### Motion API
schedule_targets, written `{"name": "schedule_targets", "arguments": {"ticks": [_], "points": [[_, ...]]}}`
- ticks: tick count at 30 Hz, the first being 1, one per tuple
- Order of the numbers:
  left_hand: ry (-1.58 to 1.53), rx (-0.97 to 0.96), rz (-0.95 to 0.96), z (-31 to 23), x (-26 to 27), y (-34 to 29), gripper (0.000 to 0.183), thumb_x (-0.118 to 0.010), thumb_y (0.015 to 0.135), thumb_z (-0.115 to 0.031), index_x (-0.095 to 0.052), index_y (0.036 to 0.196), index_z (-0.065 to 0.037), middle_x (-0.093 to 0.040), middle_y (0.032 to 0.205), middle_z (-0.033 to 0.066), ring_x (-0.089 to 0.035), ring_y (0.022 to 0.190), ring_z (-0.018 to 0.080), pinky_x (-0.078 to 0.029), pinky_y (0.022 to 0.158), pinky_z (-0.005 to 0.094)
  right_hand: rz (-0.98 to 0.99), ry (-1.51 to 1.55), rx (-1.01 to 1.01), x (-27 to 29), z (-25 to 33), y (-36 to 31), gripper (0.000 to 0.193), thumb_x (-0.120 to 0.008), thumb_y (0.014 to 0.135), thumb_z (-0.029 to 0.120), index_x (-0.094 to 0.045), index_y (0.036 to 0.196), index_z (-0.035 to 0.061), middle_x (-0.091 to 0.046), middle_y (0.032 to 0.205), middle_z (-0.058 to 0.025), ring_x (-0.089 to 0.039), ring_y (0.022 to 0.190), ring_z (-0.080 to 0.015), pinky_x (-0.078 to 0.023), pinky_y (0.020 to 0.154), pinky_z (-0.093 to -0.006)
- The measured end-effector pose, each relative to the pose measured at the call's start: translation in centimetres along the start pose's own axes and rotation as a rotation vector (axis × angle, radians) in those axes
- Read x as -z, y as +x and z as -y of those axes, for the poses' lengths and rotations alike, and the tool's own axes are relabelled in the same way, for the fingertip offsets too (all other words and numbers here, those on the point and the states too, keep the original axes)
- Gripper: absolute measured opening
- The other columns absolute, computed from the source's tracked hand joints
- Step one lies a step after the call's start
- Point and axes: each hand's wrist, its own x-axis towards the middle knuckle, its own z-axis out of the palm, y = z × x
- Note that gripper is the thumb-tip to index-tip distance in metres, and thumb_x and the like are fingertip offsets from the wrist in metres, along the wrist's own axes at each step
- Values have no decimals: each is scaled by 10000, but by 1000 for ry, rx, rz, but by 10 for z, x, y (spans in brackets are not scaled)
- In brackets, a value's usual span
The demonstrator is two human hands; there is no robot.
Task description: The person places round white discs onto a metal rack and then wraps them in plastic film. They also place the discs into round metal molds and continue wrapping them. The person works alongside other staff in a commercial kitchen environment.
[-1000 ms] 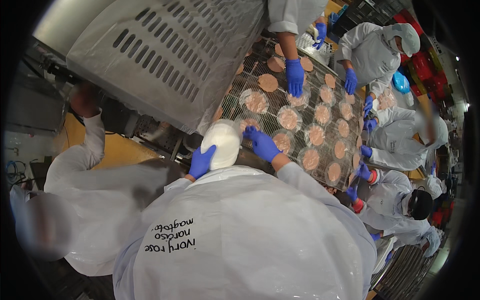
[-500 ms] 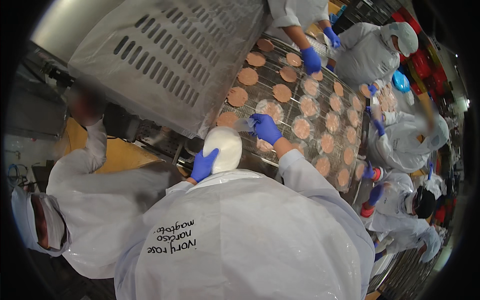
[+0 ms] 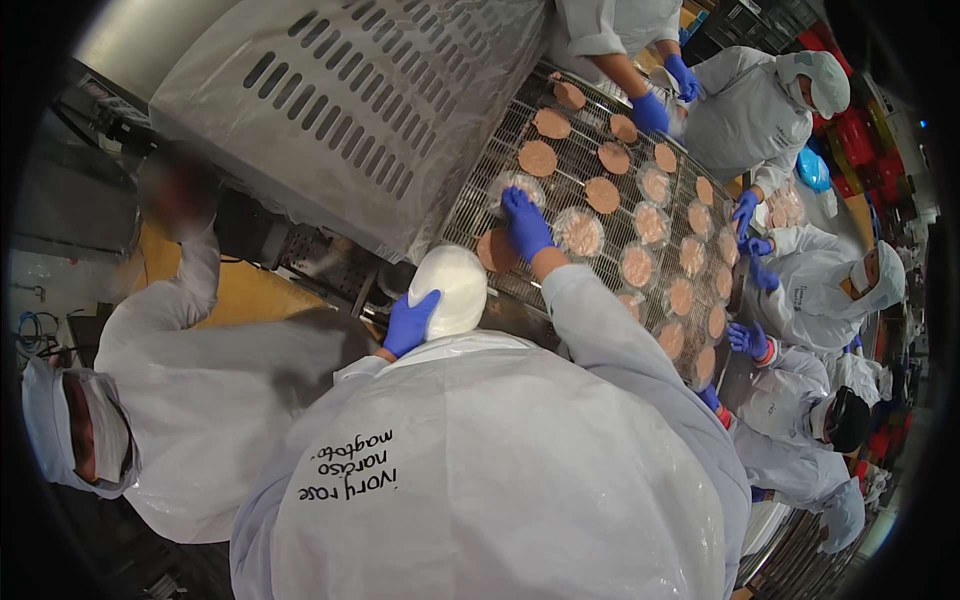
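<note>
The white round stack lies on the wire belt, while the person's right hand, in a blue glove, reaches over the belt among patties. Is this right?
Not quite: the head view shows the white round stack held in the person's left hand, not lying on the wire belt. The right hand, in a blue glove, does reach over the belt among patties.

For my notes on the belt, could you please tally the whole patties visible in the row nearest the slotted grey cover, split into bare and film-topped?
Bare patties: 4
Film-topped patty, under the person's right hand: 1
Total: 5
</note>
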Motion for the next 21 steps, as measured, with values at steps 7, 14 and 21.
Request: {"name": "schedule_targets", "arguments": {"ticks": [7,14,21], "points": [[44,-36,52,6,9,35,398,-702,853,-181,-593,1161,46,-662,1043,115,-632,903,162,-522,781,305,183,279,114,68,65,-81,277,-512,893,148,-614,1136,66,-640,1138,-152,-618,1037,-343,-496,878,-416],[113,-47,103,-1,10,63,356,-696,861,-162,-602,1129,52,-664,1036,115,-636,887,159,-525,760,292,380,683,-412,81,111,-34,286,-549,917,234,-611,1085,10,-654,973,-218,-642,881,-337,-487,779,-382],[-38,-34,-1,-2,41,71,368,-682,873,-164,-584,1162,42,-658,1030,103,-625,867,149,-519,761,290,286,818,-531,52,73,28,230,-582,894,203,-682,959,6,-679,905,-203,-653,821,-327,-498,760,-380]]}}
